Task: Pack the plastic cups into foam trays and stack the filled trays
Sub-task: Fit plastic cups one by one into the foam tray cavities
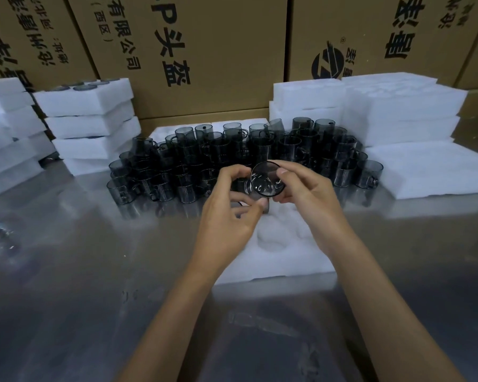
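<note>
Here, right hand curled about a smoky see-through plastic cup, thumb and fingertips pinching its dark rim, mouth of the cup tipped toward the camera. Left hand close alongside, fingers bent, thumb and forefinger touching the lower side of the same cup near its base; whether truly gripping or only steadying, hard to tell. Both hands together over the far end of a white foam tray, round pockets sunk into its top, lying flat on the shiny metal table. Cup held above the tray, not in any pocket.

Just beyond the hands, a crowded cluster of matching dark cups, handled, mostly upright, some stacked upon others, a few tilted, spread across the table and over a low foam sheet behind.

To the left, a pile of filled trays, dark cup rims showing in the topmost layer; further left, more white foam blocks piled at the frame edge. To the right, a tall stack of foam trays, with flat foam sheets lying in front of it.

Along the back, large brown cardboard boxes printed with black characters, standing as a wall. At the far left edge, something blurred and bluish on the table, too unclear to name.
</note>
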Demonstrator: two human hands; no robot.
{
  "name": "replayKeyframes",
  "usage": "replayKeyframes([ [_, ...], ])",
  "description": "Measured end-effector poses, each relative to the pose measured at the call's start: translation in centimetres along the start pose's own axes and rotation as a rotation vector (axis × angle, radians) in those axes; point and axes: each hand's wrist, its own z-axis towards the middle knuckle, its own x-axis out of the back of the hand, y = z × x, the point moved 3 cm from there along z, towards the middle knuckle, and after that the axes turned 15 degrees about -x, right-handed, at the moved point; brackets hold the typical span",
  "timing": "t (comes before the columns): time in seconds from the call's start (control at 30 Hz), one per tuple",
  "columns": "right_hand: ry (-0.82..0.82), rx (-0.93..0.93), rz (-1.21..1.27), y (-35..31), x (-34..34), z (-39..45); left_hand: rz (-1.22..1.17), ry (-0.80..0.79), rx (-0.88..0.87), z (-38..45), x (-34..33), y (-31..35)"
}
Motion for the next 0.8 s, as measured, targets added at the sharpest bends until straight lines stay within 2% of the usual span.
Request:
replayKeyframes([
  [0.23,0.025,0.057,-0.123,0.4,1.0,0.5,0.028,-0.044,0.029,-0.2,-0.8,-0.4],
  [0.37,0.030,0.014,-0.202,1.0,1.0,1.0,0.067,-0.064,0.066,-0.3,-1.0,-1.1],
  [0.53,-0.078,-0.013,-0.343,1.5,0.9,1.0,0.195,-0.097,0.045,-0.5,-1.2,-1.3],
  [0.63,-0.076,-0.049,-0.476,2.0,0.8,1.2,0.261,-0.128,0.082,-0.6,-1.2,-1.6],
  [0.8,-0.075,-0.081,-0.542,2.2,0.9,1.0,0.330,-0.142,0.063,-0.6,-1.1,-1.7],
])
